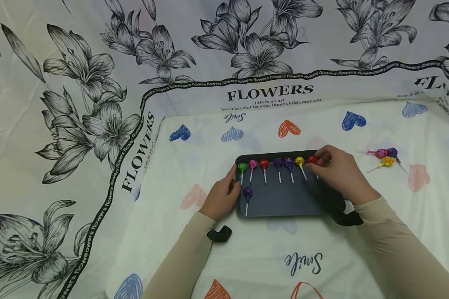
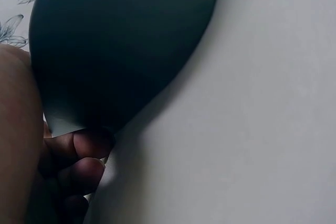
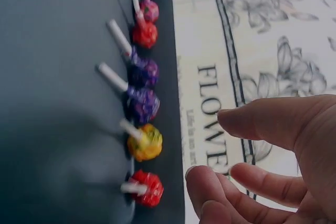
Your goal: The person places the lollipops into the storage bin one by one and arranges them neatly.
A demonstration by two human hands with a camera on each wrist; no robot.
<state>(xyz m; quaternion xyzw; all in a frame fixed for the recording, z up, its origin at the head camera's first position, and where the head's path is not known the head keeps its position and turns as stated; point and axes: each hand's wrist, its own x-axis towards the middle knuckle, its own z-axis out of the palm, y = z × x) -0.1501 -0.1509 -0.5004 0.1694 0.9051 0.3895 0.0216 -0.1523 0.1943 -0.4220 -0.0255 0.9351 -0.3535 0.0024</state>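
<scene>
A dark grey tray (image 1: 280, 203) bears a row of wrapped lollipops along its far edge. From the left come a green lollipop (image 1: 242, 167), a pink lollipop (image 1: 252, 164), a red lollipop (image 1: 264, 164), two purple ones, a yellow lollipop (image 1: 299, 160) and another red lollipop (image 3: 147, 188). One purple lollipop (image 1: 248, 192) lies below the green one. My left hand (image 1: 221, 197) grips the tray's left edge; its curled fingers (image 2: 86, 174) show at the tray in the left wrist view. Beside the rightmost red lollipop, my right hand (image 1: 338, 170) has thumb and fingers apart, holding nothing.
To the right of the tray, a pink lollipop (image 1: 379, 153), a purple lollipop (image 1: 392, 153) and a yellow lollipop (image 1: 387, 161) lie together on the cloth. The white tablecloth (image 1: 247, 257) carries printed hearts, flowers and lettering.
</scene>
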